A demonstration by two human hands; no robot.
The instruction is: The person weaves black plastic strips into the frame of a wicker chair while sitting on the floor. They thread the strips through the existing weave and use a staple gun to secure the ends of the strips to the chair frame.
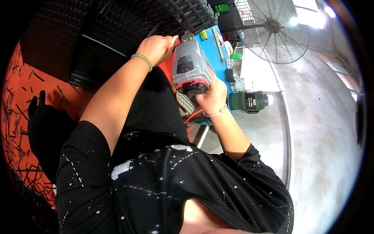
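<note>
My right hand grips a grey-and-red staple gun from its right side, the handle hidden behind its body. A red ring and black cap finish the near end. The gun's metal nose points away from me, close to the edge of a black woven wicker piece. Just left of the nose, my left hand is closed with its thumb stretched forward. The wicker piece lies right beside it, but whatever its fingers hold is hidden.
A blue bench carries a wooden-handled hammer, yellow-and-green cutters and a dark green cup. At its right edge is a green bottle. Beyond stands a large fan. A red hose hangs below the gun. Dark strips litter the orange floor.
</note>
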